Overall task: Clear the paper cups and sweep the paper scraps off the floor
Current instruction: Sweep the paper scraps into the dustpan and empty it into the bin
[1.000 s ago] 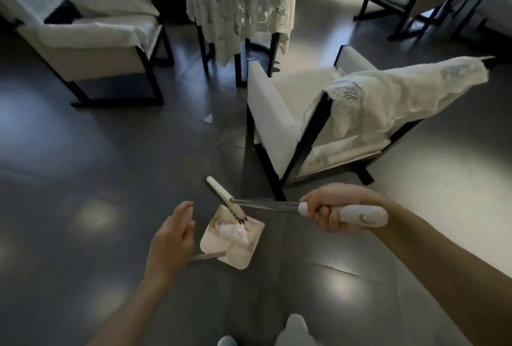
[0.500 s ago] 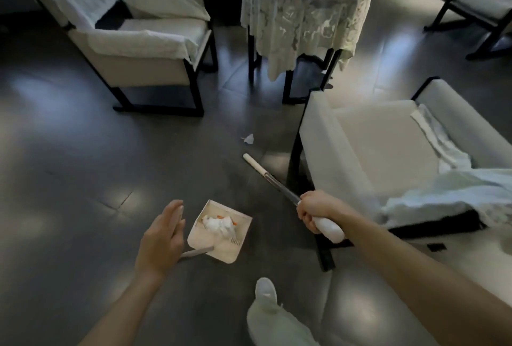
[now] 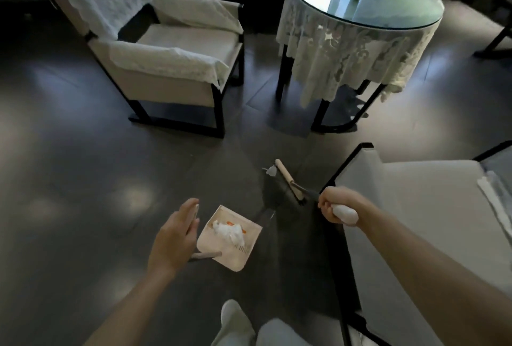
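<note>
Head view: the left hand (image 3: 174, 237) holds the dustpan (image 3: 250, 255) by its handle, fingers wrapped under it. Crumpled paper (image 3: 230, 230) lies in the dustpan. Right of the dustpan, the right hand (image 3: 336, 205) is clamped on the broom (image 3: 288, 181). Beyond the dustpan, the broom's head touches a scrap (image 3: 271, 171) on the floor (image 3: 83, 179).

I'm in a dim room, and the dark floor (image 3: 72, 168) carries soft pale patches of reflected light. Daylight glares off the glass tabletop (image 3: 393, 10) ahead. My broom (image 3: 288, 179) throws a dark shadow leftward. Edges bow with wide-angle distortion, and everything looks slightly soft.
</note>
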Available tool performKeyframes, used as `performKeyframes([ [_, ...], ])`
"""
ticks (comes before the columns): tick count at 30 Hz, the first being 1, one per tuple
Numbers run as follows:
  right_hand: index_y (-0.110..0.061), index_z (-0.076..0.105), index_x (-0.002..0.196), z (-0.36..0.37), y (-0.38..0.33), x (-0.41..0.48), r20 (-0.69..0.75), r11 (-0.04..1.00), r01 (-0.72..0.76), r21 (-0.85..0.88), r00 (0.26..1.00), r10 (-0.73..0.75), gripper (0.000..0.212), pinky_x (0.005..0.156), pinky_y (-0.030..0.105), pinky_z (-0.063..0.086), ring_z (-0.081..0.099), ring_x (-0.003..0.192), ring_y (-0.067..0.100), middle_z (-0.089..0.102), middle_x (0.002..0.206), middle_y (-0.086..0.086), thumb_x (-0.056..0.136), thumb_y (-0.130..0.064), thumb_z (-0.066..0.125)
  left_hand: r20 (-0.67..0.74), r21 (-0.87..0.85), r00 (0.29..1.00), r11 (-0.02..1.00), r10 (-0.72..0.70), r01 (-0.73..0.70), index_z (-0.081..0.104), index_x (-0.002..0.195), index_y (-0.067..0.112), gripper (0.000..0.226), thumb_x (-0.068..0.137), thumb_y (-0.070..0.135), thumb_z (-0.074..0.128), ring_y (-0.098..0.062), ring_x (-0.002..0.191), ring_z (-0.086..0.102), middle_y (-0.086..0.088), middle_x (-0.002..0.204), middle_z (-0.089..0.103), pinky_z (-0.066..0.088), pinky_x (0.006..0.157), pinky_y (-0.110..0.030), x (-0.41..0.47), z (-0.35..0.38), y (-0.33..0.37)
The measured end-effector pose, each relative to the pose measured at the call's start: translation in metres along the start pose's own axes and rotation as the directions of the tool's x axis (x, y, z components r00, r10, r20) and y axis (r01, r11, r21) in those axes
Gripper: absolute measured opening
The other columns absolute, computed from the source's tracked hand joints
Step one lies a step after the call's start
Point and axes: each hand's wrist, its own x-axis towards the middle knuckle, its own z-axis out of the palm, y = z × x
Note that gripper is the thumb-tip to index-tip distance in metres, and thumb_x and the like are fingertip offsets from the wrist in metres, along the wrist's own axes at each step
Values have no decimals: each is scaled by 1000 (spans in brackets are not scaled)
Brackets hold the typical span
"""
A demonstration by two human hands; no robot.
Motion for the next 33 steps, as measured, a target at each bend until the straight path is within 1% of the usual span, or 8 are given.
performKeyframes([
  [6, -4, 51, 81, 2, -78, 54, -9, 999, 4, -42, 1000, -5, 10, 36, 20, 37, 46, 40, 12, 48, 51, 8, 83, 4, 45, 57, 2, 997, 998, -55, 55, 40, 117, 39, 42, 90, 11, 58, -31, 100, 63, -8, 112, 64, 50, 84, -45, 93, 17, 0],
  [13, -1, 52, 93, 0, -160, 128, 43, 991, -71, -112, 996, 77, 7, 34, 18, 39, 46, 40, 9, 50, 55, 6, 87, 2, 49, 51, 29, 994, 995, -97, 96, 48, 124, 31, 42, 89, 10, 59, -30, 101, 61, -9, 112, 64, 49, 84, -42, 202, 43, 1],
  [16, -4, 54, 92, 14, -183, 145, 79, 975, -58, -215, 994, 76, 7, 42, 20, 42, 48, 46, 11, 52, 55, 5, 87, 0, 50, 48, 67, 993, 992, -107, 104, 51, 125, 29, 43, 88, 10, 60, -33, 98, 62, -11, 109, 64, 49, 81, -43, 238, 44, 0],
  [19, -7, 55, 90, 40, -193, 140, 144, 929, -18, -370, 987, 77, 9, 56, 24, 44, 50, 50, 12, 54, 61, 6, 85, -2, 49, 41, 86, 995, 993, -89, 85, 41, 119, 40, 47, 88, 10, 60, -35, 92, 63, -12, 105, 64, 51, 77, -45, 252, 50, 5],
  [21, -7, 56, 89, 54, -195, 124, 190, 903, -14, -430, 976, 105, 12, 53, 25, 43, 50, 48, 12, 55, 59, 6, 84, -1, 47, 40, 86, 996, 993, -84, 80, 38, 117, 42, 47, 89, 11, 59, -35, 91, 63, -10, 105, 64, 52, 74, -45, 256, 56, 10],
  [27, -4, 53, 83, 67, -227, 74, 335, 921, -138, -363, 903, 268, 11, 40, 12, 36, 44, 43, 5, 48, 50, 2, 89, 0, 45, 26, 141, 998, 989, -56, 52, 35, 120, 41, 48, 89, 14, 58, -39, 86, 64, -14, 104, 64, 53, 69, -49, 271, 51, 6],
  [30, -1, 52, 91, 69, -244, 60, 374, 924, -191, -330, 873, 314, 6, 36, 10, 37, 45, 39, 4, 49, 56, 1, 91, -3, 46, 15, 158, 998, 985, -66, 63, 35, 121, 39, 47, 89, 14, 59, -39, 79, 64, -15, 96, 64, 53, 65, -48, 272, 37, -6],
  [33, -1, 53, 102, 75, -250, 51, 383, 943, -193, -272, 877, 290, 12, 38, 12, 40, 48, 41, 6, 52, 60, 3, 90, -2, 51, 51, 95, 993, 990, -108, 103, 41, 127, 33, 44, 91, 14, 56, -35, 90, 63, -14, 103, 64, 52, 75, -46, 276, 19, -25],
])
